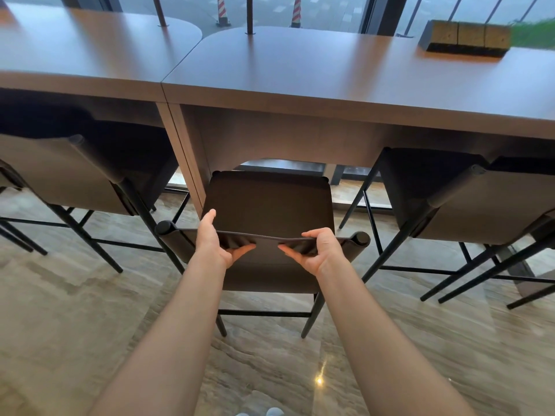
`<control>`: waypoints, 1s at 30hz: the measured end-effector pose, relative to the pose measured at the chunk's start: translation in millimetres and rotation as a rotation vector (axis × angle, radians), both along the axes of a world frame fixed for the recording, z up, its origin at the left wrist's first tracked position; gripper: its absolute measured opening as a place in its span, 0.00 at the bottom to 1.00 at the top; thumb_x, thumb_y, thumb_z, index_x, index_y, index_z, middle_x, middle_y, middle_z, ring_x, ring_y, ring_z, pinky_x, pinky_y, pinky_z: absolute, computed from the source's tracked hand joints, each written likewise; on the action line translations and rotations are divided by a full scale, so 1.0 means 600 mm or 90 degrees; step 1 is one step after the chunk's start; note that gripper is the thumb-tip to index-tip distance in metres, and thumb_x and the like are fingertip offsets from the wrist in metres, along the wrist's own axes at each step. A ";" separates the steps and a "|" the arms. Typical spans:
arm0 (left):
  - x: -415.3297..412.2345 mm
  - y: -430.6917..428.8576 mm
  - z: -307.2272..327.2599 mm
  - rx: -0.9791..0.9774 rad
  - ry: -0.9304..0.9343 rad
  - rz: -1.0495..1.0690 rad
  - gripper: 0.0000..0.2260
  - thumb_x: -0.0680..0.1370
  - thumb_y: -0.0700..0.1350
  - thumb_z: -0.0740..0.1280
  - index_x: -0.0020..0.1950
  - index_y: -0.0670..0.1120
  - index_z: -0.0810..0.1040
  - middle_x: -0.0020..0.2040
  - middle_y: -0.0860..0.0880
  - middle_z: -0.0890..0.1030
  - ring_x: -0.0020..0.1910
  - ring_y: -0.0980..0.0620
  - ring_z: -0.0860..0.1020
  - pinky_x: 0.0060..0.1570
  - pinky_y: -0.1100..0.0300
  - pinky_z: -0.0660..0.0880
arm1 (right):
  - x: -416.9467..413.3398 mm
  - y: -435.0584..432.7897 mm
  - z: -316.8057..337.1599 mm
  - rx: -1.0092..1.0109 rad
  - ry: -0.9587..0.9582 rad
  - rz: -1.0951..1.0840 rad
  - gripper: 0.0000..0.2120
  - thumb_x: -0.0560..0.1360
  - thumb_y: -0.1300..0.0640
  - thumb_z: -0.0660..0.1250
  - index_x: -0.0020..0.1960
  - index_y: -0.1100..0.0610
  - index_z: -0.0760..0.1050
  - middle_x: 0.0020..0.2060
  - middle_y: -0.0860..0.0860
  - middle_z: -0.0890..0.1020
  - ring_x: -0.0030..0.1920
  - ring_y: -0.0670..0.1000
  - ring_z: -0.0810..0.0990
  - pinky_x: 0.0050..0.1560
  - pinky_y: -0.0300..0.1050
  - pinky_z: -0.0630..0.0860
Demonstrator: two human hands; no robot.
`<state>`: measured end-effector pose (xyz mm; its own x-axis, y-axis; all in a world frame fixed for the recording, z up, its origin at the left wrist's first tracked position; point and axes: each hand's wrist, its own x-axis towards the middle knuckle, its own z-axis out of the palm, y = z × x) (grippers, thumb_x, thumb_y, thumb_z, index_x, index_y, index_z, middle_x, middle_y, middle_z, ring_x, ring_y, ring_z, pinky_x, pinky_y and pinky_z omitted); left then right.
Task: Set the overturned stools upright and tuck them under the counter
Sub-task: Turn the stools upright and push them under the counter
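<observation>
Stool (270, 202) upright, seat partly under surface (330, 85) ahead of both hands. Left hand (214, 241) & right hand (315, 247) each clamped on backrest top edge, fingers curled over it. More stools either side.

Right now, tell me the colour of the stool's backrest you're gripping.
Dark brown, with black round end caps; the backrest shows best in the head view.

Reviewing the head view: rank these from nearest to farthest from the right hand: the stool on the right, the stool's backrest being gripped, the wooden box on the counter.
1. Backrest: held by the right hand, directly in front.
2. Stool on the right: beside it, partly under the counter.
3. Wooden box: far right on the countertop, by the window.
</observation>
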<state>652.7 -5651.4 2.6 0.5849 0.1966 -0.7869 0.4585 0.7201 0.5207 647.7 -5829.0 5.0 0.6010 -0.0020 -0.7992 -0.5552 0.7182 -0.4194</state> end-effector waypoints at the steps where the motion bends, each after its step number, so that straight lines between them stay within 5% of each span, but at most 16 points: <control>1: 0.000 0.003 0.001 -0.017 -0.001 0.014 0.24 0.77 0.59 0.65 0.68 0.50 0.67 0.62 0.41 0.74 0.58 0.35 0.75 0.54 0.36 0.76 | -0.001 0.001 -0.001 -0.003 -0.001 0.000 0.11 0.73 0.73 0.59 0.51 0.61 0.68 0.52 0.63 0.70 0.58 0.68 0.73 0.53 0.67 0.77; 13: 0.002 0.012 -0.002 -0.041 0.014 0.042 0.21 0.79 0.54 0.63 0.68 0.48 0.66 0.63 0.39 0.73 0.58 0.33 0.74 0.53 0.34 0.75 | 0.005 -0.004 -0.006 -0.002 0.013 0.002 0.08 0.77 0.71 0.57 0.51 0.60 0.67 0.54 0.64 0.70 0.58 0.69 0.73 0.57 0.69 0.75; 21: 0.011 0.012 0.010 -0.030 0.029 0.012 0.13 0.75 0.37 0.62 0.59 0.44 0.69 0.54 0.39 0.71 0.58 0.31 0.72 0.52 0.37 0.78 | 0.020 0.000 -0.013 -0.019 0.025 -0.015 0.12 0.73 0.74 0.55 0.51 0.61 0.68 0.56 0.64 0.70 0.52 0.69 0.74 0.53 0.71 0.76; 25: 0.026 0.019 0.022 -0.045 0.032 -0.015 0.08 0.73 0.31 0.58 0.48 0.42 0.69 0.50 0.39 0.70 0.57 0.30 0.72 0.52 0.38 0.78 | 0.037 -0.003 -0.007 -0.018 0.028 -0.058 0.12 0.72 0.75 0.53 0.50 0.62 0.67 0.56 0.65 0.68 0.59 0.73 0.71 0.52 0.70 0.76; 30: 0.068 0.031 0.040 -0.060 -0.009 -0.034 0.09 0.74 0.29 0.58 0.48 0.42 0.69 0.55 0.37 0.70 0.59 0.29 0.72 0.50 0.39 0.77 | 0.083 0.004 0.013 -0.048 -0.002 -0.081 0.14 0.72 0.75 0.53 0.55 0.64 0.66 0.55 0.67 0.68 0.62 0.76 0.68 0.49 0.71 0.77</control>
<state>693.6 -5632.8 26.4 0.6039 0.0897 -0.7920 0.4910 0.7409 0.4583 697.3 -5826.4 12.8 0.5949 -0.1382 -0.7918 -0.4606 0.7487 -0.4767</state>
